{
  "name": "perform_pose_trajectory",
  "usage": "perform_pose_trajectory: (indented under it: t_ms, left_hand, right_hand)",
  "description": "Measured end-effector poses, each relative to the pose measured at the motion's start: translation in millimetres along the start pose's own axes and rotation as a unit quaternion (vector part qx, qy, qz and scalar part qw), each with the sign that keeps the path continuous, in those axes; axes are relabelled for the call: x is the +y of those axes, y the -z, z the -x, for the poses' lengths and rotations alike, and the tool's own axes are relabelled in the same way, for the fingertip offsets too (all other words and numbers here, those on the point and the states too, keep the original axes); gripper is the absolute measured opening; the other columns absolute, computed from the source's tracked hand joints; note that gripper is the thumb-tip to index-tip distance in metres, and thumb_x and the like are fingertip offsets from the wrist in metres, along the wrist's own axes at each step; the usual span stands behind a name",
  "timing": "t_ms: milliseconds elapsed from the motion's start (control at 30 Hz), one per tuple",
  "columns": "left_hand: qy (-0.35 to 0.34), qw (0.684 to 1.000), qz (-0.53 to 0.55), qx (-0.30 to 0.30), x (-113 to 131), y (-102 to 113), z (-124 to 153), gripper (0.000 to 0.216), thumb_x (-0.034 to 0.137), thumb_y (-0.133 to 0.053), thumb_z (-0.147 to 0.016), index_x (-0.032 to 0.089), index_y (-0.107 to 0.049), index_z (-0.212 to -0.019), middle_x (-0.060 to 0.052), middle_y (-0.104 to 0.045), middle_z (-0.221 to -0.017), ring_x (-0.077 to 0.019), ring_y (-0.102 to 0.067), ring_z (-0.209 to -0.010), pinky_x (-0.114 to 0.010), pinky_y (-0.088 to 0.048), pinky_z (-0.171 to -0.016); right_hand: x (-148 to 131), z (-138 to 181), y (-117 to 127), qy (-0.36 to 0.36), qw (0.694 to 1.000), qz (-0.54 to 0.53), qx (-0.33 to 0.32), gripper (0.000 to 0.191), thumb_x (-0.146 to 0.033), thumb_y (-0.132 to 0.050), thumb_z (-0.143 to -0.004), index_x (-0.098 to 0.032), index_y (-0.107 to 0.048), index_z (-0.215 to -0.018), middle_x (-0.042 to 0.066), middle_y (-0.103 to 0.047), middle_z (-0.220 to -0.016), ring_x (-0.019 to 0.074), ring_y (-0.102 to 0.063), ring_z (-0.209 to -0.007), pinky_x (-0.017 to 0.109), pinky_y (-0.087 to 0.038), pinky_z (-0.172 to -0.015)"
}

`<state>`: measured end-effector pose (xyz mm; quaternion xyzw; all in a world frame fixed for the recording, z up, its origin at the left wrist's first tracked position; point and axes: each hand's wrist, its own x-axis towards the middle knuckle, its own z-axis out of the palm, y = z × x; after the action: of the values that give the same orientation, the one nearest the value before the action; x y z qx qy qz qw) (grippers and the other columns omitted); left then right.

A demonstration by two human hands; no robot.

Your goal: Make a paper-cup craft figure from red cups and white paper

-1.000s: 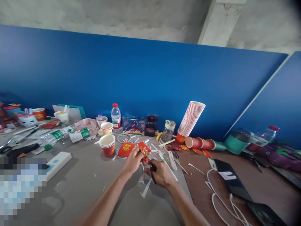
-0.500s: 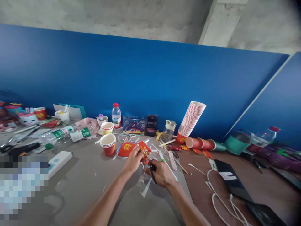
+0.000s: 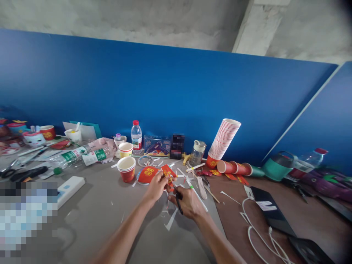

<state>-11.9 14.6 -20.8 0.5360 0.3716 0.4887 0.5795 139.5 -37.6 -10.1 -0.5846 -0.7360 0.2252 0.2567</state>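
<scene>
In the head view, my left hand (image 3: 156,189) is closed on a red paper piece (image 3: 168,171) with yellow print, pinched between thumb and fingers. My right hand (image 3: 189,201) grips black-handled scissors (image 3: 179,205), whose blades point at the paper and are partly hidden by my fingers. Another red paper piece (image 3: 148,174) with yellow lettering lies just left of my left hand. White paper scraps (image 3: 171,219) are scattered on the table below my hands. A short stack of red paper cups (image 3: 127,175) stands to the left.
A tall leaning stack of paper cups (image 3: 224,141) rises at the back right, near a lidded glass jar (image 3: 198,152). Several red cups (image 3: 227,167) lie on their sides. Plastic bottles (image 3: 95,157) lie at left, a white power strip (image 3: 70,192) in front. Phones and a white cable (image 3: 249,227) occupy the right.
Both hands stay almost in place with the paper and scissors. The whole view has shifted only very slightly.
</scene>
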Motion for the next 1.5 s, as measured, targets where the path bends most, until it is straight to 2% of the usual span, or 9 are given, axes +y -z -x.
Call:
perform_pose_trajectory:
  t_ms: [467,600,900,1100,1300,1500]
  left_hand:
    - [0.010,1.000,-0.001,0.003,3,1,2,0.031,0.044,-0.061,-0.073,0.015,-0.059,-0.085,-0.008,-0.072,-0.084,-0.0112,-0.057,-0.048,-0.024,-0.042,-0.049]
    - [0.016,1.000,-0.012,0.005,5,-2,3,0.026,0.040,-0.062,-0.072,0.015,-0.060,-0.079,-0.007,-0.072,-0.080,-0.0101,-0.055,-0.046,-0.024,-0.042,-0.049]
    - [0.009,1.000,-0.021,-0.012,0,-1,2,0.025,0.038,-0.059,-0.075,0.015,-0.063,-0.083,-0.007,-0.071,-0.082,-0.0102,-0.055,-0.047,-0.023,-0.042,-0.049]
    - [0.008,0.999,-0.027,-0.016,-2,-5,3,0.025,0.037,-0.060,-0.074,0.015,-0.064,-0.083,-0.007,-0.071,-0.079,-0.0110,-0.055,-0.048,-0.022,-0.041,-0.046]
    - [0.008,0.999,-0.026,-0.027,6,-5,5,0.026,0.038,-0.058,-0.074,0.014,-0.066,-0.081,-0.007,-0.071,-0.081,-0.0104,-0.053,-0.047,-0.023,-0.042,-0.046]
    - [0.037,0.998,-0.037,-0.025,11,-10,9,0.023,0.032,-0.060,-0.071,0.013,-0.069,-0.079,-0.006,-0.069,-0.074,-0.0090,-0.049,-0.048,-0.021,-0.040,-0.048]
  right_hand:
    - [2,0,-3,0.014,1.000,0.023,0.009,0.018,-0.036,-0.062,-0.079,-0.019,-0.064,-0.073,-0.001,-0.058,-0.057,0.0107,-0.045,-0.052,0.021,-0.028,-0.050]
    - [2,0,-2,0.011,1.000,0.026,0.006,0.018,-0.037,-0.063,-0.078,-0.019,-0.065,-0.079,0.000,-0.061,-0.060,0.0118,-0.049,-0.054,0.020,-0.030,-0.051]
    - [1,0,-2,0.006,0.999,0.046,0.006,0.018,-0.037,-0.063,-0.079,-0.019,-0.066,-0.079,0.002,-0.065,-0.063,0.0129,-0.053,-0.056,0.020,-0.031,-0.051]
    - [0,0,0,0.004,0.999,0.035,0.008,0.017,-0.035,-0.063,-0.079,-0.020,-0.066,-0.086,0.002,-0.066,-0.067,0.0134,-0.057,-0.058,0.020,-0.035,-0.055]
    - [0,-1,1,-0.010,0.999,0.047,0.004,0.017,-0.035,-0.063,-0.080,-0.019,-0.066,-0.081,0.003,-0.066,-0.068,0.0138,-0.057,-0.059,0.020,-0.034,-0.054]
    - [3,-2,0,-0.004,1.000,0.031,0.004,0.026,-0.038,-0.062,-0.080,-0.018,-0.066,-0.095,0.004,-0.068,-0.070,0.0150,-0.058,-0.060,0.021,-0.036,-0.055]
